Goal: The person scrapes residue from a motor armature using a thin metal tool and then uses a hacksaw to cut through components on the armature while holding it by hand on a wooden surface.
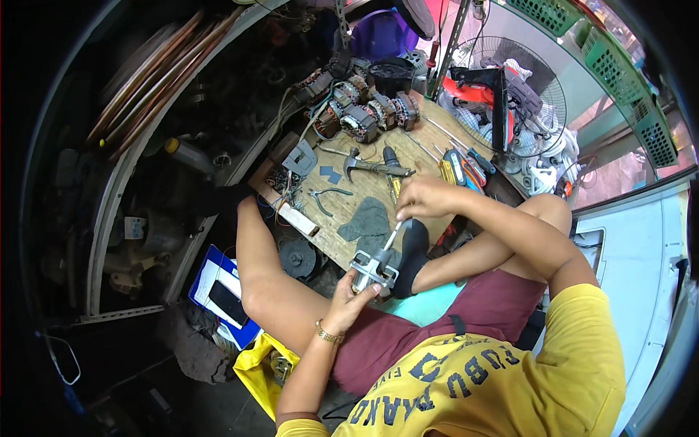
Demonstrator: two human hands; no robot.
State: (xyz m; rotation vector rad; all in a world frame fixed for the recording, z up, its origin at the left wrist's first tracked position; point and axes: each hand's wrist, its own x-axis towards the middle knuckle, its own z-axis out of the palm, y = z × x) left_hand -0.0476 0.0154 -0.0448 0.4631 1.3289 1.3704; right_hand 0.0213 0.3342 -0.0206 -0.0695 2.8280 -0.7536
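In my left hand [352, 300] is a silver metal housing with bracket arms [373, 268], like the end piece of a small fan motor, held above my lap. A thin pale rod [394, 236] rises from it at a slant. My right hand [424, 197] pinches the rod's upper end between thumb and fingers; whether the rod is part of the housing or a separate tool, I cannot tell. Just beyond, a dark grey cloth [370, 221] lies on the wooden board [336, 237]. Pliers [328, 200] with spread handles and a hammer [358, 166] lie farther off.
Several copper-wound motor stators [358, 122] crowd the board's far edge. Screwdrivers and other hand tools [462, 169] lie at its right. A fan guard [542, 95] holding plastic parts stands at the far right. A phone [227, 302] rests on a blue folder [206, 268] at my left.
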